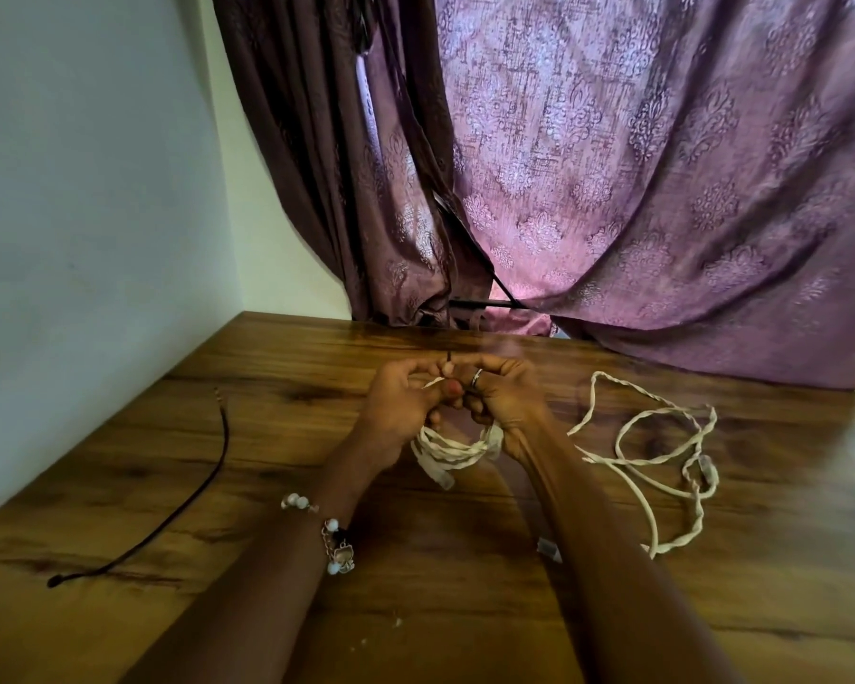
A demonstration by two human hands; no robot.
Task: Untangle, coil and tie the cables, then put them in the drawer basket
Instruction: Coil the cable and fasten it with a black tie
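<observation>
Purple curtain point(662, 190) at 12 o'clock | wooden table point(415, 609) below | loose white cable point(662, 461) at 3 o'clock | left hand point(406, 402), right hand point(504, 397) at centre, both curled round coiled white cable point(455, 449), pinching a thin dark tie point(448, 358) | dark cord point(169, 515) at 8 o'clock.

Left hand point(400, 404) and right hand point(502, 397) together, gripping coiled white cable point(457, 449) above wooden table point(277, 387).

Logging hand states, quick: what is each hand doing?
Left hand: holding the white cable.
Right hand: holding the same cable.
</observation>
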